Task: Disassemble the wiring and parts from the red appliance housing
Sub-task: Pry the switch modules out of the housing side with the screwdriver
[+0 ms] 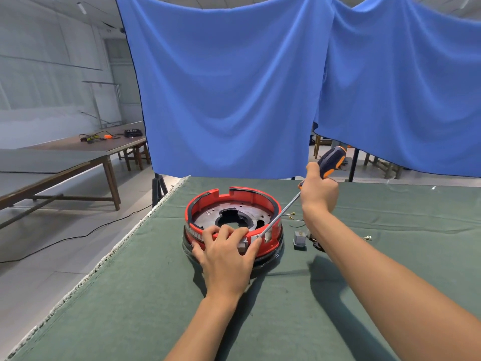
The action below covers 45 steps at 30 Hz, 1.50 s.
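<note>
The red appliance housing (250,198), a round ring with a grey metal plate and a dark central hole inside, sits on the green table cover (145,295). My left hand (226,254) grips its near rim, fingers curled over the edge. My right hand (318,191) holds a black-and-orange screwdriver (331,161); the long shaft slants down-left and its tip meets the inside of the near rim, close to my left thumb. Thin wires with yellow terminals (291,214) lie just right of the housing.
A small grey block part (299,239) and a ring terminal (367,237) lie on the cover to the right. Blue cloth (234,87) hangs behind the table. The table's left edge drops to the floor; wooden tables (78,157) stand at the left.
</note>
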Each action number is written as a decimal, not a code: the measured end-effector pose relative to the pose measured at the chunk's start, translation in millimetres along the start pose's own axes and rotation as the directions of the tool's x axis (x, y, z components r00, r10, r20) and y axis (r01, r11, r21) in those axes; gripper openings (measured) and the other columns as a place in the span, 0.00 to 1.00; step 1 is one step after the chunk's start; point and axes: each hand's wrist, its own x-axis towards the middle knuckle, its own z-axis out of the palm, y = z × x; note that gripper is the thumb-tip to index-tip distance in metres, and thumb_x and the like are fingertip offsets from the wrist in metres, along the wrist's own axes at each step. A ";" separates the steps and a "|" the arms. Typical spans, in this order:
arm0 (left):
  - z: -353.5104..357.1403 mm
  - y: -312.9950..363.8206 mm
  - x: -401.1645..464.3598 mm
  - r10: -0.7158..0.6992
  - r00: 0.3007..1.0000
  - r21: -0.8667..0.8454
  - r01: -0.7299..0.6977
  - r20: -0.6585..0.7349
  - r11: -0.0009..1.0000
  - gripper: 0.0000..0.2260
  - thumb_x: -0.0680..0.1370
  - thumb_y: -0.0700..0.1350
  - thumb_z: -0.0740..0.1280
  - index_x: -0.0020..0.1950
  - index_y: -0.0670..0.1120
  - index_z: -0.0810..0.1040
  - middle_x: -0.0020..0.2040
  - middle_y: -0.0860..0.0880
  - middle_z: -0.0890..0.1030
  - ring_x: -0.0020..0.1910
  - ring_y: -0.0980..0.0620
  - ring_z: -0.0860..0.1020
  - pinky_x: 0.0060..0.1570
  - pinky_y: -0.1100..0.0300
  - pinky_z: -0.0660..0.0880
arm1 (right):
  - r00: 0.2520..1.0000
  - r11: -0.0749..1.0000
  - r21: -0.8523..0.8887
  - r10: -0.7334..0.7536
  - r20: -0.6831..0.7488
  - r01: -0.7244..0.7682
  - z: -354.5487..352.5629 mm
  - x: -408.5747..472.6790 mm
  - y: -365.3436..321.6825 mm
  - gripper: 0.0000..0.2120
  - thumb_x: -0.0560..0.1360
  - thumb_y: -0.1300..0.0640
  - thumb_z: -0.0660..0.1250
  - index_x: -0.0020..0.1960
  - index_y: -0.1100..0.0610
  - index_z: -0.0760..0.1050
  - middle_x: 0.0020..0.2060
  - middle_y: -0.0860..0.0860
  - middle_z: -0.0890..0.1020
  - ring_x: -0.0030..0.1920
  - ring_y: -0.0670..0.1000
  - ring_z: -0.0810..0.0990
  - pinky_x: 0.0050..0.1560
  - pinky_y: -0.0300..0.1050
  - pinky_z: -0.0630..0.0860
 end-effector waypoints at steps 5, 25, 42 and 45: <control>-3.9 -3.2 -1.6 0.051 0.996 0.065 -0.056 0.078 0.996 0.19 0.69 0.62 0.70 0.58 0.58 0.78 0.55 0.57 0.75 0.62 0.50 0.65 0.61 0.40 0.61 | 0.996 0.995 0.088 0.058 -0.065 -0.052 -21.2 -8.9 6.8 0.17 0.70 0.45 0.62 0.30 0.55 0.74 0.22 0.45 0.77 0.27 0.47 0.73 0.29 0.43 0.64; -0.1 -3.9 -1.7 0.049 0.998 0.089 -0.052 0.038 0.995 0.19 0.67 0.64 0.71 0.53 0.57 0.80 0.53 0.55 0.76 0.59 0.48 0.69 0.59 0.40 0.63 | 0.912 0.912 0.347 0.316 -0.261 -0.217 -46.3 -25.1 55.3 0.16 0.71 0.45 0.62 0.31 0.55 0.73 0.26 0.48 0.77 0.27 0.50 0.72 0.30 0.46 0.65; 5.0 -0.8 -0.7 0.032 0.999 0.053 -0.031 -0.021 0.998 0.15 0.64 0.60 0.75 0.44 0.54 0.81 0.43 0.56 0.77 0.52 0.46 0.72 0.53 0.34 0.68 | 0.941 0.938 0.222 0.303 -0.153 -0.267 -14.7 -2.2 52.1 0.16 0.70 0.44 0.62 0.33 0.55 0.72 0.25 0.47 0.76 0.27 0.50 0.71 0.28 0.44 0.63; 5.4 -1.5 -0.1 0.038 0.999 0.054 -0.036 -0.021 0.998 0.14 0.65 0.61 0.74 0.44 0.54 0.81 0.42 0.56 0.77 0.51 0.47 0.73 0.53 0.36 0.68 | 0.951 0.948 0.187 0.284 -0.125 -0.259 -5.2 2.1 46.9 0.17 0.69 0.43 0.63 0.31 0.56 0.73 0.23 0.46 0.76 0.26 0.50 0.70 0.28 0.45 0.62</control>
